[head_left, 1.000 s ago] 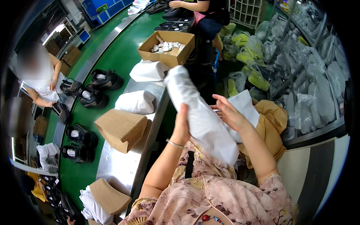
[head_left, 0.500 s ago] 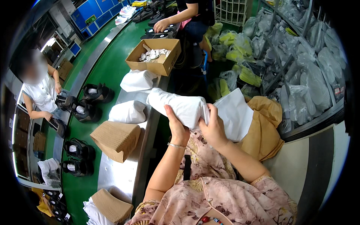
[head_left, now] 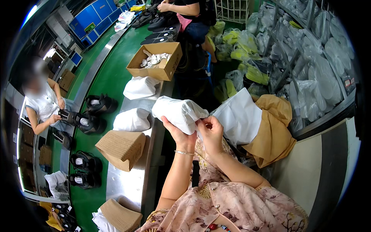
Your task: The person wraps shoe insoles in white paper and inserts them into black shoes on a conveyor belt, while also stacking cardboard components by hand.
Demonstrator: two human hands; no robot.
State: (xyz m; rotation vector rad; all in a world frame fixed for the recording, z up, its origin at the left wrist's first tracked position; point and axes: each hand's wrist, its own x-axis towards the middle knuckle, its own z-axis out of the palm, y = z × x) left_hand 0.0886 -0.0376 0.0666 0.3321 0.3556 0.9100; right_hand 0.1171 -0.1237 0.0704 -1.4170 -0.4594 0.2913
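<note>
Head view, bundle: white paper-wrapped bundle (head_left: 179, 112) held up in the air just right of the steel tabletop (head_left: 133, 181), near picture centre.
Head view, long axis: running from 10 o'clock to 4 o'clock, loose crumpled end pointing toward 4 o'clock.
Head view, left hand (head_left: 178, 133): under the bundle at its 6 o'clock, palm up, fingers curled round the underside, closed on it and carrying the weight.
Head view, right hand (head_left: 210, 129): at the bundle's 4 o'clock end, fingertips pinched together on the paper edge; thumb and forefinger nearly closed, other fingers loosely bent.
Head view, nearer hand: both touching; left along the body, right only at the end.
Head view, to 3 o'clock: white paper sheets (head_left: 239, 116) lying on tan wrapping paper (head_left: 272, 131), just beside the right hand.
Head view, to 9 o'clock: two more white bundles (head_left: 132, 120) on the tabletop, a brown cardboard insert (head_left: 121, 149) below them.
Head view, to 12 o'clock: open cardboard box (head_left: 156, 62) holding small pale pieces.
Head view, far left: black shoes (head_left: 94, 112) on the green belt (head_left: 112, 73), another person seated beyond.
</note>
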